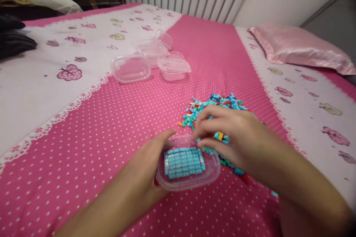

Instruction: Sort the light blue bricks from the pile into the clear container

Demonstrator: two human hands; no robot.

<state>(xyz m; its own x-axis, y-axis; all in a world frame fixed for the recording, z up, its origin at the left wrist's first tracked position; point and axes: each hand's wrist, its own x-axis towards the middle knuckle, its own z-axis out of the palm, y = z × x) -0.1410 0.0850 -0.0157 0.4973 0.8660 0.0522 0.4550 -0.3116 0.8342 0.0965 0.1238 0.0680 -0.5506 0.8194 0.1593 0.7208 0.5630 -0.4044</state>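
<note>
Can count two hands (148, 157) (225, 127), at least five tubs (213, 174) (130, 69) (152, 50) (174, 71) (164, 39), one brick pile (222, 102) (too many bricks (198, 109) to number), one pillow (299, 46) and one sheet (83, 148).

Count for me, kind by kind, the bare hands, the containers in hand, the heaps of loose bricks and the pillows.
Left hand and right hand: 2
Held container: 1
Heap of loose bricks: 1
Pink pillow: 1
Total: 5

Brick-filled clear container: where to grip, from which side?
Best bet: the left end of the clear container, from the left. Its raised rim gives an edge away from the blue bricks, and the left hand holds it there; the right hand and loose pile crowd the right.
</note>
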